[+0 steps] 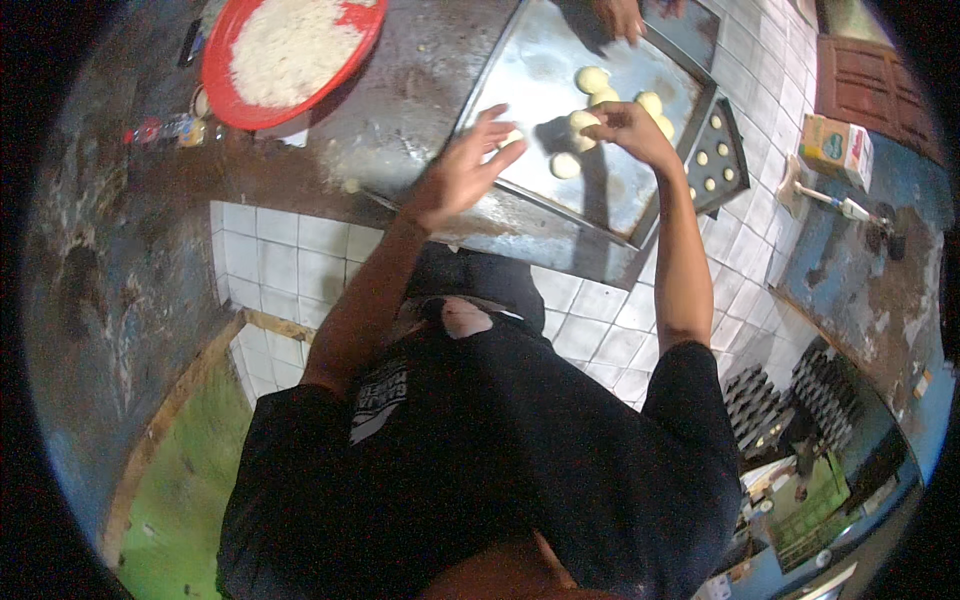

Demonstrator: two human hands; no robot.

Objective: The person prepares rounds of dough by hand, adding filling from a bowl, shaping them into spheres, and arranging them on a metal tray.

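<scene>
The person's right hand (618,122) is curling its fingers around a pale dough ball (582,122) over the middle of a flat metal tray (520,80), while the left hand (462,165) is hovering with fingers spread above the tray's near left edge, a small bit of dough (513,136) showing at its fingertips. More dough balls are lying on the tray: one (592,78) toward the far side, one (565,166) nearer the front edge, and a couple (651,104) just beside the right hand. Another person's hand (620,17) is resting at the tray's far edge. A dark perforated tray (738,150) carrying small dough pieces is sitting against the metal tray's right edge. At the far left corner of the surface (400,90), a red basin (225,95) filled with white flour or grated stuff is sitting, with small bottles (165,130) beside it. The surface is looking worn and stained, with white tiles (290,245) cladding its front. To the right, a carton (836,148) is standing on a blue, scuffed ledge, and dark moulded trays (790,395) are stacked lower down.
</scene>
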